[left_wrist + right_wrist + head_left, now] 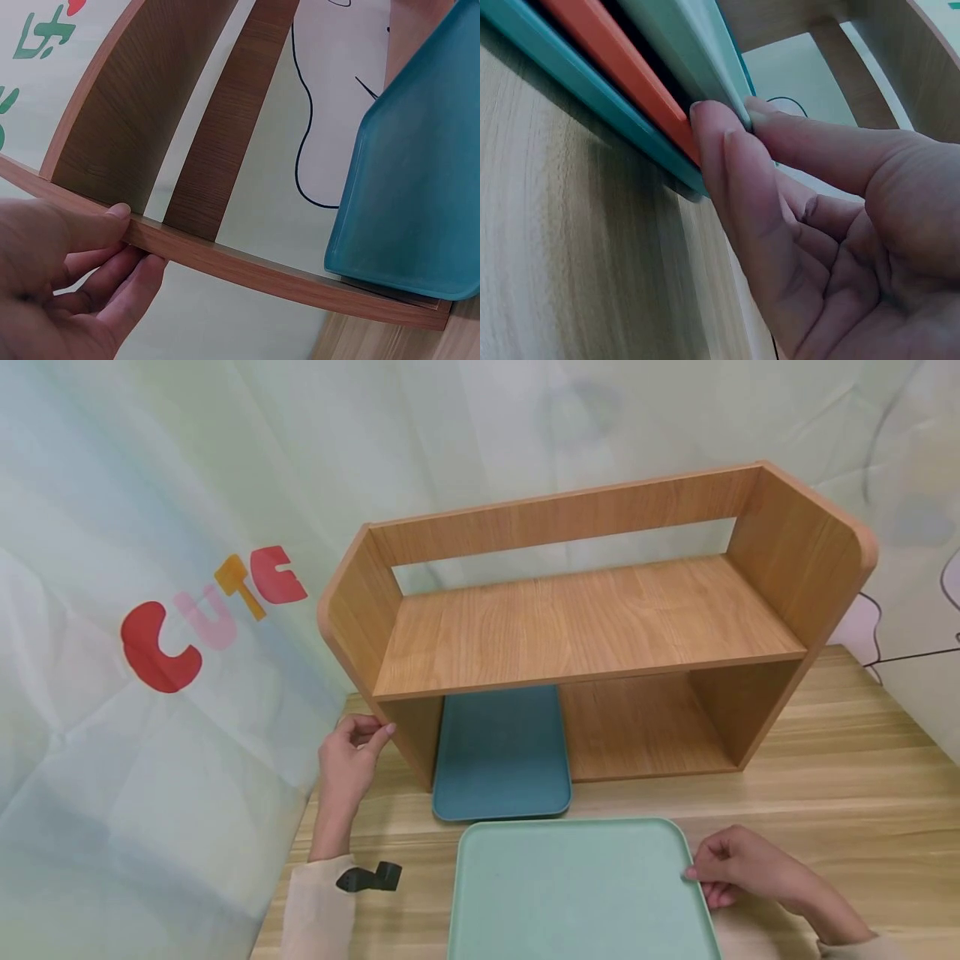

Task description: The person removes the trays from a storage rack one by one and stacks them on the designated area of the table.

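Note:
My left hand [350,764] pinches the front edge of the left side panel of a wooden two-tier shelf [585,618], thumb inside and fingers outside. On the shelf's lower level, at the left, lies a teal tray [502,752] whose front end sticks out past the shelf. In front of it is a light green tray [577,893], its right rim pinched between thumb and fingers of my right hand [753,868]. The right wrist view shows an orange tray [634,71] and another teal tray [577,75] beneath the light green one, the fingertips close by the orange edge.
The shelf stands on a wood-grain table [840,827] against a printed cloth backdrop [480,435]. On the lower level, bare board [637,727] shows right of the teal tray. The upper board has raised side panels and a back rail [570,514].

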Demonstrator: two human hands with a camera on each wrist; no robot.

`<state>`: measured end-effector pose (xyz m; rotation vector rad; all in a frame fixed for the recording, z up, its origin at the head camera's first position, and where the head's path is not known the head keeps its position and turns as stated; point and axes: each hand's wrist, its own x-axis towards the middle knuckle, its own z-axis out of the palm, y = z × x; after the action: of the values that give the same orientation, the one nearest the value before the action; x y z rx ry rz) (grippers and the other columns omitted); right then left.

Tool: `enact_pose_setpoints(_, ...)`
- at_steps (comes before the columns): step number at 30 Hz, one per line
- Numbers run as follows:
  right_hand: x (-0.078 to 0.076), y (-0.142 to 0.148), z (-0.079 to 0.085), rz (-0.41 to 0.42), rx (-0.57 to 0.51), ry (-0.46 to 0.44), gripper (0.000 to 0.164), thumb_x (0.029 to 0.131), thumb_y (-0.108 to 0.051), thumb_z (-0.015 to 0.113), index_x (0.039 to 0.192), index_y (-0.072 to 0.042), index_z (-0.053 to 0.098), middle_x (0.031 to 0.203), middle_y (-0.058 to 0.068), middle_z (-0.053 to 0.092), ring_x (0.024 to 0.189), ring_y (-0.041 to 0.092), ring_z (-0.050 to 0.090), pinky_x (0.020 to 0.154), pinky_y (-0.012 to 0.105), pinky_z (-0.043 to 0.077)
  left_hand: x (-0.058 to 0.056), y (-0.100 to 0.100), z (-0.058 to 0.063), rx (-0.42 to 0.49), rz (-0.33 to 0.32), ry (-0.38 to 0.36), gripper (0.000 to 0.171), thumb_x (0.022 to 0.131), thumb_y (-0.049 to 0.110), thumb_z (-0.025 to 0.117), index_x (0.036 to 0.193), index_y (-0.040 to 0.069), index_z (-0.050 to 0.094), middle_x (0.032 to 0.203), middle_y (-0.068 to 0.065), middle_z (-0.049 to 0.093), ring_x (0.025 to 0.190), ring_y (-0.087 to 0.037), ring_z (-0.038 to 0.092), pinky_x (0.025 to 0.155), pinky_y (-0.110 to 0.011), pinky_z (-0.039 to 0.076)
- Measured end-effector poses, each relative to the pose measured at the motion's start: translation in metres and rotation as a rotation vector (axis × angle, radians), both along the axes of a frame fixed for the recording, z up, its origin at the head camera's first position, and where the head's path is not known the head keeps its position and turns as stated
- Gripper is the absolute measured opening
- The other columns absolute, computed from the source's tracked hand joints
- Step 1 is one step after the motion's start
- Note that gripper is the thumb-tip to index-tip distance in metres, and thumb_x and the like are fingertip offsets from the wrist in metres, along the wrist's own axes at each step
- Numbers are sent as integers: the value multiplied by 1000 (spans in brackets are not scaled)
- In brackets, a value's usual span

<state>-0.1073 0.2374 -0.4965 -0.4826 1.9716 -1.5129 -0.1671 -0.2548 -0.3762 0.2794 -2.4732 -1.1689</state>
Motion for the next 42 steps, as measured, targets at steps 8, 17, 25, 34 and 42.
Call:
enact_pose_setpoints(8, -1, -3, 5, -15, 58, -18, 35, 89, -18, 66, 76, 12, 56, 61, -4, 59, 56, 5, 58, 51, 24, 52, 0, 1, -1, -3, -1, -6, 21, 89, 19, 69, 98, 1, 64, 97, -13, 67, 88, -21, 64, 65, -14, 45)
enact_pose_setpoints(17, -4, 1, 2, 27, 26, -54, 37, 91, -16, 63, 79, 18, 52, 63, -3, 58, 55, 4, 55, 51, 21, 49, 1, 1, -2, -4, 2, -5, 21, 88, 19, 69, 98, 1, 64, 96, -13, 67, 88, -22, 64, 65, -15, 45)
enact_pose_setpoints(25, -6, 2, 3, 41, 24, -61, 37, 91, -16, 63, 80, 17, 51, 63, -4, 59, 55, 4, 55, 51, 20, 49, 0, 0, -1, 3, 0, -10, 21, 89, 20, 69, 98, 1, 64, 97, -13, 67, 89, -22, 64, 64, -15, 45)
enact_pose_setpoints(34, -8, 1, 4, 38, 49, -55, 36, 90, -18, 64, 79, 14, 54, 63, -4, 61, 56, 5, 57, 52, 22, 51, 0, 0, 0, 5, -4, -4, 22, 89, 19, 69, 99, 1, 64, 97, -13, 67, 89, -21, 64, 65, -15, 45)
enact_pose_setpoints(42, -8, 2, 6, 51, 52, -55, 33, 91, -19, 64, 79, 11, 56, 64, -2, 61, 57, 6, 59, 52, 25, 52, 0, 0, -1, -3, -1, -4, 22, 88, 19, 69, 99, 1, 64, 97, -14, 67, 89, -23, 64, 65, -15, 45)
